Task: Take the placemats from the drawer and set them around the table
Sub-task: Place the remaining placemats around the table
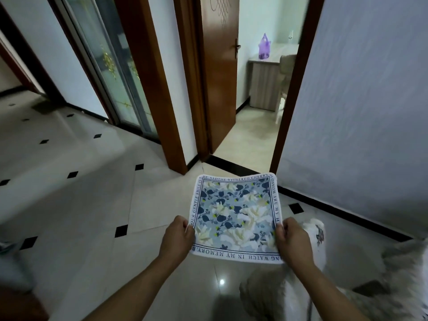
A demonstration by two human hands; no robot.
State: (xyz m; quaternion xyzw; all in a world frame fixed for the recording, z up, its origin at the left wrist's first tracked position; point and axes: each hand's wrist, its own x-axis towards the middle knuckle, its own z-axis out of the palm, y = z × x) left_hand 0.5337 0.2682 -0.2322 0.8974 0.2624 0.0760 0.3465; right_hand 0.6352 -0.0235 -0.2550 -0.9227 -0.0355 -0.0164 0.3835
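Head view, placemat: we hold one square floral placemat [235,218] flat in front of us, above the tiled floor [81,205], near and a little right of centre. It has a white border with printed lettering around blue and cream flowers.
Head view, left hand [177,237]: our grip pinches the mat's near-left edge, thumb on top and the other fingers hidden beneath.
Head view, right hand [294,242]: the grip pinches the near-right edge in the same way; how many mats lie in the pinch we cannot tell.
Head view, surroundings: an open wooden door [220,72] stands far ahead, and through the doorway we see a bench [266,84] carrying a purple object [264,47], with a pale chair [286,72] beside it. A sliding glass door [111,63] is far left and a plain wall [366,100] on the right.
Head view, near right: something white and fluffy [308,262] sits low beside our right arm, blurred; we cannot tell what it is.
Stage, as we judge it: the mat looks already out of the drawer and in transit; no dining table shows here.
Risk, far edge: only the near edge is held, so the limp cloth could droop or fold on the way and land creased.
Risk, footing: the floor is glossy and the fluffy thing lies close to our path; with eyes on the mat we might trip on it.
Risk, doorway: the mat could brush the door frame [294,89] and twist out of one pinch if we pass too close.
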